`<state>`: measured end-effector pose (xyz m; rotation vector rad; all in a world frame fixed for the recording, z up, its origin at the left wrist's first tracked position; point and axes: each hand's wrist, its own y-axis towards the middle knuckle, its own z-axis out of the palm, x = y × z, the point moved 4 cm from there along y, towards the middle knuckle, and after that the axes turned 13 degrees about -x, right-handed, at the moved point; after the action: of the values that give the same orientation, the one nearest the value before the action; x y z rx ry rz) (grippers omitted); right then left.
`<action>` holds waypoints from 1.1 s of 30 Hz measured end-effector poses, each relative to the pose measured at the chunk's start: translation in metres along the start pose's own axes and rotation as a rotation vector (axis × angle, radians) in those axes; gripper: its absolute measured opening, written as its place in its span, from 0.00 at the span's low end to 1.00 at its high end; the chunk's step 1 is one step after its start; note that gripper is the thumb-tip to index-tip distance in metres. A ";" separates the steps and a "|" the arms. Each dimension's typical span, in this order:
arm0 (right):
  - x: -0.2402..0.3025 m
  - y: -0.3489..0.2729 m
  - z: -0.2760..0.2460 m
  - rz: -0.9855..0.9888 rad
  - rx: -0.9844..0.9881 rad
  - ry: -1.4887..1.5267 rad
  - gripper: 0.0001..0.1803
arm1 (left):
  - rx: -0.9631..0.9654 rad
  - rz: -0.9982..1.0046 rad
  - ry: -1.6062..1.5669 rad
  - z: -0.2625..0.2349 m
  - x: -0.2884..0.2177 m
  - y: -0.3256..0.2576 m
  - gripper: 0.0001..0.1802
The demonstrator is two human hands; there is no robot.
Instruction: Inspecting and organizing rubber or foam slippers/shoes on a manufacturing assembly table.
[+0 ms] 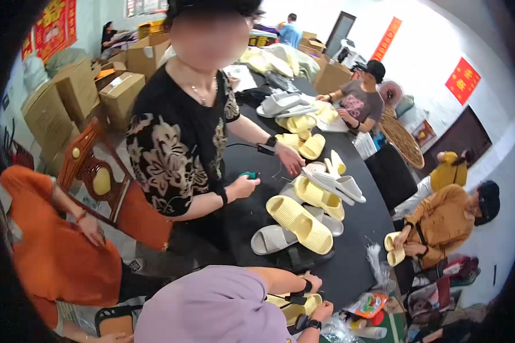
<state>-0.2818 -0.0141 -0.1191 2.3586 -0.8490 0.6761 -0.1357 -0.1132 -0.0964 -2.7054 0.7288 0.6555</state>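
Fingers (316, 278) of our left hand (312, 282) curl over the upper edge of the yellow slipper (292, 307). Our right hand (321, 312) clamps its lower edge, so both hands are closed on it. We hold the slipper at the near rim of the black table (360, 228), close to our body. Loose yellow and grey slippers (303, 220) lie on the tabletop. Cardboard boxes (120, 94) stand closed at far left; we cannot tell their contents.
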 end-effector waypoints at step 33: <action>0.047 -0.028 -0.028 0.201 0.000 0.518 0.07 | -0.272 0.033 -0.735 -0.031 -0.005 -0.037 0.09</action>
<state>-0.2387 0.0025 -0.0788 1.9653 -0.8457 1.2959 -0.1089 -0.0912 -0.0628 -2.3675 0.5068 1.7244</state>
